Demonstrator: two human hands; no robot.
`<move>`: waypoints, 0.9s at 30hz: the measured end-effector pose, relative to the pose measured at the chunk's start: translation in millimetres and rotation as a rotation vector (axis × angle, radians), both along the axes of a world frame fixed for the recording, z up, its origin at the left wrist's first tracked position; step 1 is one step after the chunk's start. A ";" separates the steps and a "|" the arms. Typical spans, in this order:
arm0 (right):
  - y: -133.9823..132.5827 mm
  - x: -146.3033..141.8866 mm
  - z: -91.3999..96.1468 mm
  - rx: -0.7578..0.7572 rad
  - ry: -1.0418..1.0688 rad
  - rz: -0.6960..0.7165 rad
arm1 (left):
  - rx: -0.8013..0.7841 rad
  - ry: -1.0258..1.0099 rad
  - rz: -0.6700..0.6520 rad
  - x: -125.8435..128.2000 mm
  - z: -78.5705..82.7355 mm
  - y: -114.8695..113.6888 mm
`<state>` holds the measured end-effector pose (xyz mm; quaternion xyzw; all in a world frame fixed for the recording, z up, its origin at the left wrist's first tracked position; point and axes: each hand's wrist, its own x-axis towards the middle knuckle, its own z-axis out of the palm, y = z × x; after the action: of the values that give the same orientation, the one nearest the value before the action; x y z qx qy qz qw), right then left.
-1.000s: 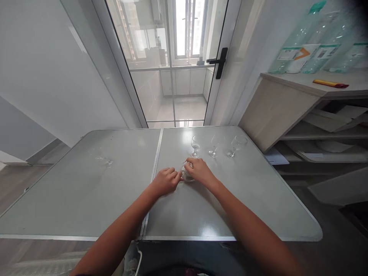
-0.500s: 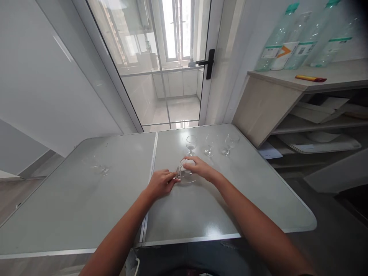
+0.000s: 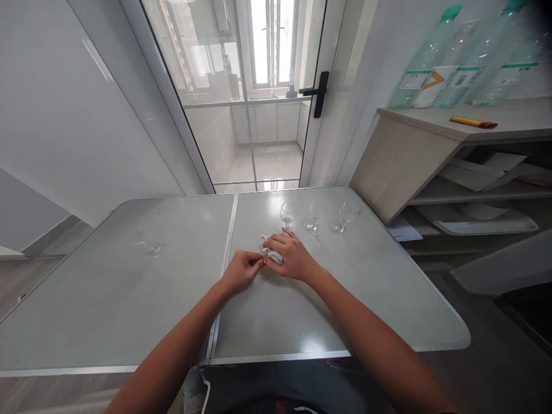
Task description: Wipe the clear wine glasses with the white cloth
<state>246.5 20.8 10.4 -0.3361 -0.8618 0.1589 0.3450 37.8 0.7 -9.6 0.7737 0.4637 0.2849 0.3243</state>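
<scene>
Over the table's middle, my left hand (image 3: 242, 269) pinches the foot end of a clear stemmed glass with thumb and fingers. Most of that glass is hidden behind my other hand. My right hand (image 3: 294, 257) is closed round a crumpled white cloth (image 3: 274, 256), which is pressed against the glass. The two hands nearly touch at the fingertips. Just beyond them a stemmed glass (image 3: 288, 213) stands upright, with a second stemmed glass (image 3: 314, 227) and a third stemmed glass (image 3: 340, 227) to its right.
Another clear stemmed glass (image 3: 154, 248) is on the left half of the grey table (image 3: 172, 310). A metal seam (image 3: 230, 236) divides the tabletop. At right, a wooden shelf (image 3: 414, 155) carries several plastic bottles (image 3: 459, 80) and a yellow-red packet (image 3: 473, 122). Behind stands a glass door (image 3: 267, 144).
My right hand has shifted left and turned over the glass with the cloth, its back now facing up and covering the bowl. The left hand stays at the foot end. The view has shifted slightly.
</scene>
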 end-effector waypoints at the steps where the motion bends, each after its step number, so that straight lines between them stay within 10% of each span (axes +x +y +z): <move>1: 0.7 0.1 0.3 -0.134 0.028 -0.045 | 0.099 0.095 -0.015 0.6 -1.2 -2.6; 7: 10.6 13.0 3.9 -0.953 0.341 0.124 | 0.510 0.352 -0.154 1.8 -6.9 -9.4; 11: 11.9 13.2 3.4 -1.189 0.633 0.175 | 0.500 0.273 -0.091 0.1 -3.9 -7.2; 19: 12.0 -7.0 -17.3 -0.954 1.169 0.009 | 0.158 -0.061 0.046 5.4 1.6 -6.6; 27: -11.6 -36.8 -23.5 -0.635 0.978 -0.148 | -0.249 -0.540 0.062 30.0 -15.8 -7.9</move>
<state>209.7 9.2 -13.0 -0.3699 -0.4871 0.5214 0.5951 67.7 -7.2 -25.4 0.6098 0.4153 0.4310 0.5195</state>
